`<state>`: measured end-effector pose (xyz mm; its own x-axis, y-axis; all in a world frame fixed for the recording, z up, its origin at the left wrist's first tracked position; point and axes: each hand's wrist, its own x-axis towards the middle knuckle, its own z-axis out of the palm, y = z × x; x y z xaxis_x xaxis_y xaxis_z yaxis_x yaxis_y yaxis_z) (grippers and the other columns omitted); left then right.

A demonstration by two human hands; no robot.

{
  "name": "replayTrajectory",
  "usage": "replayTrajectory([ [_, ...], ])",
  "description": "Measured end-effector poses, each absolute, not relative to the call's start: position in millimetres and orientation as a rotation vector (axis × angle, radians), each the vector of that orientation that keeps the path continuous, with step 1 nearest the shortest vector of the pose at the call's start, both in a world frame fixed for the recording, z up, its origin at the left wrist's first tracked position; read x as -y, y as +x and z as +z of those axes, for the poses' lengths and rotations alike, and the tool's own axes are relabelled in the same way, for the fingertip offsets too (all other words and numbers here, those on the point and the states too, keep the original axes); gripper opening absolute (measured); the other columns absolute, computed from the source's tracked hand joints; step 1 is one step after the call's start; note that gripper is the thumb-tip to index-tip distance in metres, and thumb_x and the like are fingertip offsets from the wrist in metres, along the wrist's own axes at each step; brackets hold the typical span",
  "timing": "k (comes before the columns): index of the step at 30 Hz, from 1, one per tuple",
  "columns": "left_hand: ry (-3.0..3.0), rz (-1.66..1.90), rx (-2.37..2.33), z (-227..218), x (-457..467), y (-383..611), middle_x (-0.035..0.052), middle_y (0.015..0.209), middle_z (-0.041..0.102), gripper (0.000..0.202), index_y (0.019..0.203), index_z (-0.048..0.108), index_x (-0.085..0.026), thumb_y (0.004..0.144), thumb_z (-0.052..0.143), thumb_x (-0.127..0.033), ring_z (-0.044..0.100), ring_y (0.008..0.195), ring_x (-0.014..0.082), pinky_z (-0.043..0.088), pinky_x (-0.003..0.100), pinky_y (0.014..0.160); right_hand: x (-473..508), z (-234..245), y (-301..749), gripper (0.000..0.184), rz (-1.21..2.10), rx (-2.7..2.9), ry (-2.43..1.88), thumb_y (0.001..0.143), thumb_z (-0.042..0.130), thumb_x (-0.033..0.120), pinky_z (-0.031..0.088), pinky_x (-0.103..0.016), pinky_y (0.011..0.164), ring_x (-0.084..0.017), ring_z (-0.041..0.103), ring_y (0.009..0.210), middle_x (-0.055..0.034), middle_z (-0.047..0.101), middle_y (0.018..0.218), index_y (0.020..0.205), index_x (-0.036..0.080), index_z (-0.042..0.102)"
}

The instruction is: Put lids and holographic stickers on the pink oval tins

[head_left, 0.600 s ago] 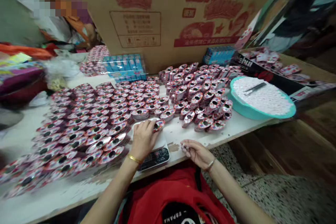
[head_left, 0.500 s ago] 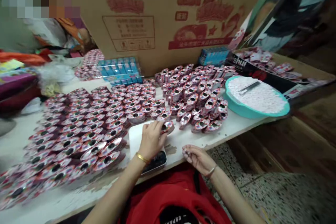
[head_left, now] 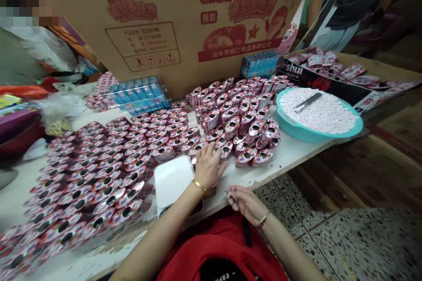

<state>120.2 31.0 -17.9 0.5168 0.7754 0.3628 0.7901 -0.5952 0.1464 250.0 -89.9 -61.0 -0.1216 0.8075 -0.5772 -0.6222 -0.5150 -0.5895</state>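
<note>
Backdrop: large cardboard carton (head_left: pixel 148 22) with red print, standing upright at 12 o'clock behind the table.
Bench: white table top (head_left: pixel 296 158), chipped along its near edge, spanning 9 to 3 o'clock.
Co-worker: torso of a person (head_left: pixel 343 4) in a dark shirt, at 1 o'clock beyond the table.
Bulk stock: teal basin (head_left: pixel 313 137) at 2 o'clock, filled with white candies (head_left: pixel 325 114); metal scraper (head_left: pixel 308 102) lies on them.
Lap: red bag (head_left: pixel 217 250) at 6 o'clock, below the table edge.
Main items: oval red-and-white packets (head_left: pixel 89 180), standing in close rows at 9 o'clock and in a looser cluster at 12 to 1 o'clock.
Small tray: white tray (head_left: pixel 171 180) on a dark base, just left of centre, touching the left hand's wrist side.
Left hand (head_left: pixel 207 167): open, palm down, fingers spread on the cluster's near packets; firm grip cannot be told.
Right hand (head_left: pixel 245 204): loosely curled just above the table edge, fingertips drawn together; whether they pinch anything is too small to tell.
</note>
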Motion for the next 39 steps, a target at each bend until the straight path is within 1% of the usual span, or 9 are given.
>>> replayTrajectory([
  [4,-2.716,-0.501,1.386,-21.0,-37.7,147.8,0.0128,0.134,0.053,0.031,0.112,0.062,-0.021,0.083,0.059,-0.032,0.046,0.12,0.0318,0.038,0.048,0.095,91.0,-61.0,250.0,0.028,1.805,0.234,-1.11,0.057,0.08,0.025,0.032,-0.017,0.046,-0.007,0.051,0.056,-0.0015,0.061,0.064,0.078,0.012,0.067],
  [10,-2.708,-0.506,1.405,-31.8,-34.1,158.7,0.0095,0.13,0.057,0.021,0.097,0.065,-0.02,0.087,0.047,-0.015,0.047,0.121,0.028,0.041,0.045,0.092,91.7,-60.9,248.6,0.027,1.789,0.24,-1.103,0.058,0.08,0.024,0.033,-0.017,0.047,-0.008,0.052,0.057,-0.0015,0.061,0.065,0.078,0.012,0.067],
  [15,-2.788,-0.706,1.389,-5.2,-9.7,138.4,0.0098,0.128,0.058,0.012,0.092,0.063,-0.02,0.087,0.052,-0.021,0.051,0.118,0.0268,0.04,0.045,0.091,91.8,-59.6,248.3,0.025,1.782,0.273,-1.141,0.058,0.079,0.022,0.032,-0.018,0.045,-0.008,0.051,0.056,-0.0031,0.063,0.067,0.077,0.012,0.067],
  [18,-2.867,-0.883,1.398,21.2,6.7,95.0,0.0086,0.123,0.06,0.009,0.091,0.06,-0.02,0.088,0.052,-0.022,0.056,0.11,0.0218,0.042,0.04,0.087,94.3,-56.0,248.4,0.025,1.793,0.296,-1.155,0.058,0.079,0.022,0.032,-0.018,0.045,-0.008,0.052,0.056,-0.0031,0.063,0.067,0.079,0.012,0.068],
  [22,-2.807,-0.986,1.525,31.4,15.4,18.4,0.0083,0.12,0.059,0.005,0.09,0.058,-0.02,0.086,0.056,-0.021,0.057,0.109,0.0214,0.045,0.038,0.088,96.0,-48.1,242.6,0.026,1.85,0.378,-1.158,0.06,0.079,0.024,0.034,-0.018,0.047,-0.008,0.054,0.058,-0.003,0.064,0.068,0.08,0.012,0.068],
  [29,-2.841,-0.833,1.567,-3.6,11.8,-45.7,0.0097,0.12,0.058,0.011,0.094,0.059,-0.02,0.087,0.05,-0.018,0.058,0.11,0.0208,0.05,0.037,0.092,89.8,-31.2,216.0,0.026,1.951,0.486,-1.174,0.06,0.081,0.026,0.041,-0.019,0.055,-0.009,0.057,0.061,-0.0038,0.067,0.069,0.079,0.012,0.069],
  [33,-2.699,-0.997,1.613,-9.6,23.0,-52.6,0.0124,0.127,0.056,0.035,0.121,0.052,-0.02,0.087,0.055,-0.026,0.054,0.118,0.0224,0.047,0.039,0.097,89.5,-26.3,208.6,0.032,1.939,0.546,-1.186,0.056,0.085,0.026,0.044,-0.021,0.058,-0.009,0.059,0.063,-0.0034,0.069,0.073,0.082,0.014,0.069],
  [35,-2.559,-1.056,1.635,-11.4,31.8,-57.0,0.0132,0.127,0.056,0.044,0.126,0.05,-0.02,0.085,0.059,-0.03,0.052,0.12,0.0245,0.045,0.042,0.099,91.1,-27.0,207.8,0.034,1.934,0.568,-1.209,0.057,0.086,0.029,0.044,-0.021,0.057,-0.009,0.059,0.061,-0.0028,0.068,0.07,0.081,0.014,0.068],
  [39,-2.475,-0.958,1.612,-17.8,42.3,-58.3,0.0134,0.129,0.057,0.042,0.125,0.054,-0.022,0.085,0.059,-0.032,0.049,0.125,0.0275,0.038,0.046,0.103,93.1,-29.8,204.7,0.036,1.924,0.646,-1.251,0.06,0.084,0.038,0.04,-0.019,0.049,-0.008,0.057,0.053,-0.0018,0.066,0.066,0.076,0.014,0.064],
])
